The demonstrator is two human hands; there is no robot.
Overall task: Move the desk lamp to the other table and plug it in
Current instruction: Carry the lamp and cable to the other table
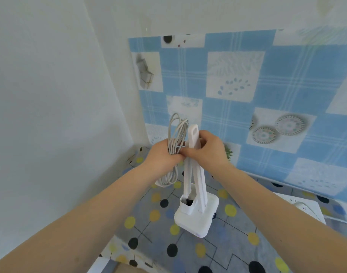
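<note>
A white folded desk lamp (196, 194) stands upright on its square base on a table with a grey dotted cloth (227, 243), close to the corner of the room. My right hand (206, 148) grips the lamp's folded arm near its top. My left hand (164, 154) holds a coiled bundle of the lamp's grey-white cord (173, 134) just left of the arm. The cord loops stick out above and hang below my fist. Both hands touch each other at the lamp arm. The plug is hidden.
A blue checked patterned sheet (247, 95) covers the wall behind the table. A bare white wall (50, 115) is on the left. A white power strip (304, 207) lies on the table at the right edge. The table's front-left corner is at the bottom.
</note>
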